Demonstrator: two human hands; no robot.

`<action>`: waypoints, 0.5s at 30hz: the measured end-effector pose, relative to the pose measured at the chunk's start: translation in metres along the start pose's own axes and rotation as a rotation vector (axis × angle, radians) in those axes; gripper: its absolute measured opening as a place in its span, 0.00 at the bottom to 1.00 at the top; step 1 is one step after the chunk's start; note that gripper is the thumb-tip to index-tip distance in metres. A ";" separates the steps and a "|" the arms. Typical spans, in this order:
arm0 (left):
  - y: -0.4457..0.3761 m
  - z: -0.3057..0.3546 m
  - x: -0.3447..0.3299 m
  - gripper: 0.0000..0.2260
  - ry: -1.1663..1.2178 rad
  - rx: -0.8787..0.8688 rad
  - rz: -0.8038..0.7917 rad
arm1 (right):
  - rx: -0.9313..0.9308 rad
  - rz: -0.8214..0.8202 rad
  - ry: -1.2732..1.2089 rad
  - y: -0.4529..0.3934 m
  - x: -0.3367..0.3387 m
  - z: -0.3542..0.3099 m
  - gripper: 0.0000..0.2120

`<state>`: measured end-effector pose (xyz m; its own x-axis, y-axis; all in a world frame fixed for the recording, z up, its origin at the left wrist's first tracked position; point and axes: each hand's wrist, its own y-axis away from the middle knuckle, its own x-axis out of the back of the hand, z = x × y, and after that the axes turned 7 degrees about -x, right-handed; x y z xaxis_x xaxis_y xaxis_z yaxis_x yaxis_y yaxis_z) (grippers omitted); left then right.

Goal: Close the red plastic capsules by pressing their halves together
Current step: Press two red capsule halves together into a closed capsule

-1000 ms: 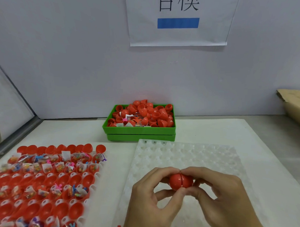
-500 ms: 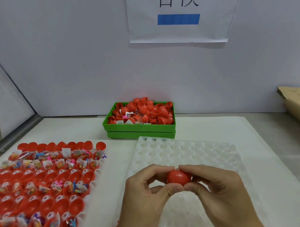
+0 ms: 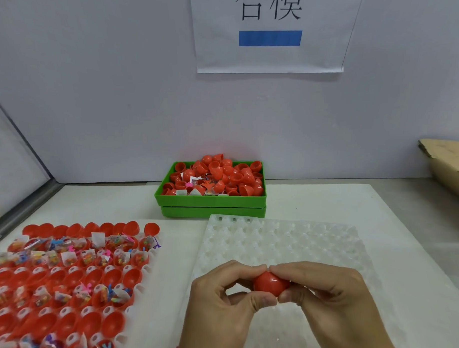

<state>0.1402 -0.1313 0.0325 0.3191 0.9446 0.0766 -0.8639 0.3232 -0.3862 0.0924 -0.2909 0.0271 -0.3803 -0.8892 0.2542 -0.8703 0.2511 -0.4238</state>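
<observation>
A red plastic capsule (image 3: pixel 270 284) sits between both hands above the empty white dimpled tray (image 3: pixel 286 241). My left hand (image 3: pixel 223 306) pinches it from the left with thumb and forefinger. My right hand (image 3: pixel 330 302) pinches it from the right the same way; fingertips of both hands meet over the top. The capsule looks like one round ball, with no seam gap visible. To the left, a white tray (image 3: pixel 153 252) holds several rows of open red capsule halves (image 3: pixel 89 281), some with small bagged toys inside.
A green bin (image 3: pixel 212 202) heaped with loose red halves stands at the back centre against the wall. A cardboard box (image 3: pixel 447 165) is at the far right. A paper sign (image 3: pixel 269 32) hangs on the wall. A metal rail (image 3: pixel 27 205) borders the left side.
The two halves, showing a seam a second ago, have been pressed into one ball. Both hands stayed over the white tray, fingertips drawing closer together over the capsule.
</observation>
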 end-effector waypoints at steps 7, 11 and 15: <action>-0.001 -0.001 0.000 0.15 0.008 0.049 -0.011 | -0.032 -0.008 -0.033 -0.002 0.000 -0.001 0.21; -0.001 -0.001 -0.001 0.15 -0.002 0.076 0.005 | -0.004 0.006 0.000 -0.004 0.000 -0.003 0.23; -0.001 -0.001 -0.002 0.14 0.009 0.088 -0.006 | 0.042 0.008 0.015 -0.002 0.000 0.001 0.27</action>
<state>0.1405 -0.1338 0.0320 0.3275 0.9422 0.0707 -0.8928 0.3331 -0.3033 0.0948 -0.2921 0.0271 -0.3923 -0.8812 0.2640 -0.8534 0.2416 -0.4618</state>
